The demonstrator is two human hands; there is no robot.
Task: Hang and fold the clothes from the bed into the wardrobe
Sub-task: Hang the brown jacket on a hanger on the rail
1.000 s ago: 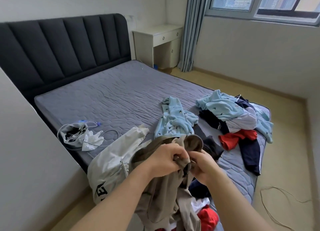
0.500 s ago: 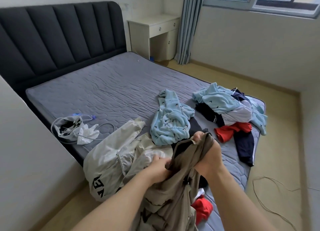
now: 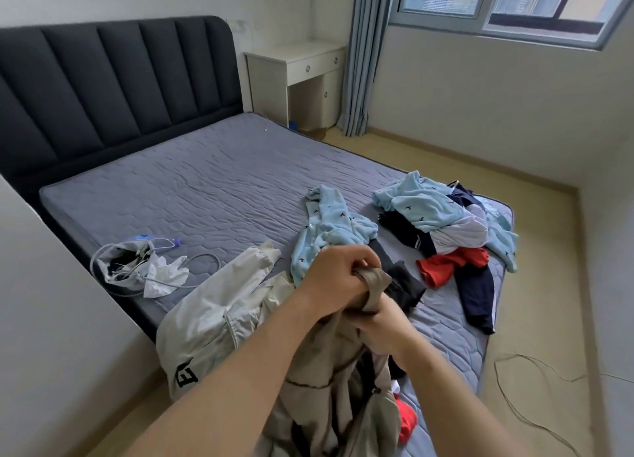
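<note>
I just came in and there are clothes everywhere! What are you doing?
A person is sorting laundry on the bed. Both hands, left hand and right hand, grip a bunched tan garment, lifted off the mattress. A white jacket, light blue pyjamas and a mixed pile lie unfolded on the bed.

From my remote seat, the crumpled khaki fabric garment (image 3: 339, 398) runs off the bottom edge, its shape unreadable. My left hand (image 3: 338, 280) covers most of my right hand (image 3: 379, 326). The black print on the pale cream jacket (image 3: 219, 316) is only partly legible. The grey drawstring pouch (image 3: 120, 263) holds tangled items too small to identify.
</note>
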